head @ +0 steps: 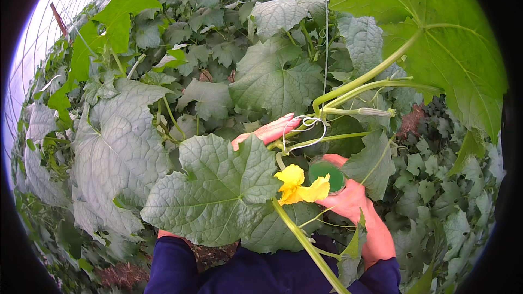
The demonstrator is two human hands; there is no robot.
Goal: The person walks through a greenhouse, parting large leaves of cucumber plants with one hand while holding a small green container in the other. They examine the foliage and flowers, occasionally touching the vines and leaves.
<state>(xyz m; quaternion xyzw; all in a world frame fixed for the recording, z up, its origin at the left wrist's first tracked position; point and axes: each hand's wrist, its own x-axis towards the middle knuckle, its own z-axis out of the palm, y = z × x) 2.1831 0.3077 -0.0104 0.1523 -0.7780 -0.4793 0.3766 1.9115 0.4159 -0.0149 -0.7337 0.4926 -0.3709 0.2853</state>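
My right hand (350,200) grips a clear round cup of green liquid (327,176), just right of a yellow blossom (297,188). A broad leaf (220,192) hides most of my left hand (271,130). Its visible fingers lie extended alongside a vine stem (301,128), close to a white string tie (312,121). Whether they pinch the stem is hidden. From that knot a string (325,41) runs upward. To its right, a slim young fruit or bud (374,111) sticks out on a green stalk.
A large bright leaf (445,36) overhangs the upper right on a thick stalk (372,69). Dense foliage (118,143) spreads on the left. A thick stem (306,245) crosses before my body. Pale ribbed sheeting (36,36) shows at the upper left, and brown ground (122,274) lies below.
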